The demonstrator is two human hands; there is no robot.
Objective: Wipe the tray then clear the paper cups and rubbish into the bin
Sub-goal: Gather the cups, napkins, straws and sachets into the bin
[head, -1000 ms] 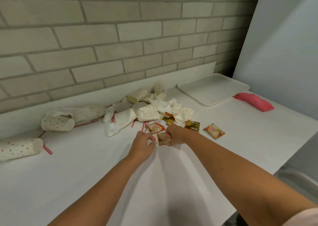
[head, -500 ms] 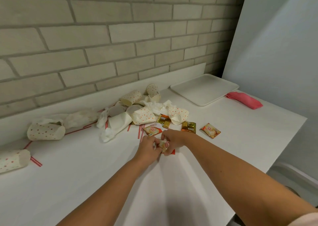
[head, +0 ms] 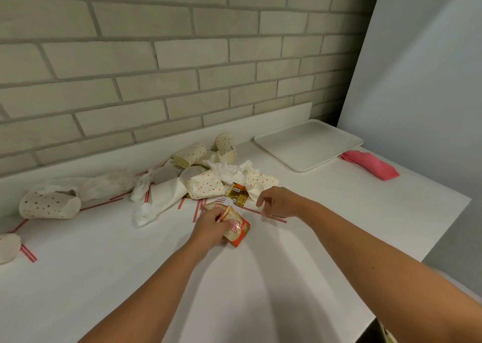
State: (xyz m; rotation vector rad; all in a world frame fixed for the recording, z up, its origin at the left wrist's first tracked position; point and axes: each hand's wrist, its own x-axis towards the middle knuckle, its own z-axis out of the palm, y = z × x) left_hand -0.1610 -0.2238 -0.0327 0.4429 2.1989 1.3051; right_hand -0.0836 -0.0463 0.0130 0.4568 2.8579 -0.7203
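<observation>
My left hand (head: 212,226) grips a red and cream sachet (head: 238,231) just above the white counter. My right hand (head: 277,201) hovers to its right with loosely spread fingers, holding nothing, over a red striped straw (head: 276,218). Behind the hands lies a heap of polka-dot paper cups (head: 206,184), crumpled white napkins (head: 228,170) and gold sachets (head: 236,192). Another sachet with a white plastic fork (head: 221,202) on it lies just beyond my left hand. The white tray (head: 307,144) sits at the back right, with a folded pink cloth (head: 370,165) beside it.
A tipped cup (head: 49,204) and more napkins (head: 104,184) lie at the left, with another cup (head: 9,246) at the frame's left edge. Red straws (head: 28,253) are scattered about. A brick wall backs the counter; a pale panel closes the right side. No bin shows.
My left hand has taken the sachet from my right hand and holds it. My right hand has let go and moved right toward the straw and gold sachets.
</observation>
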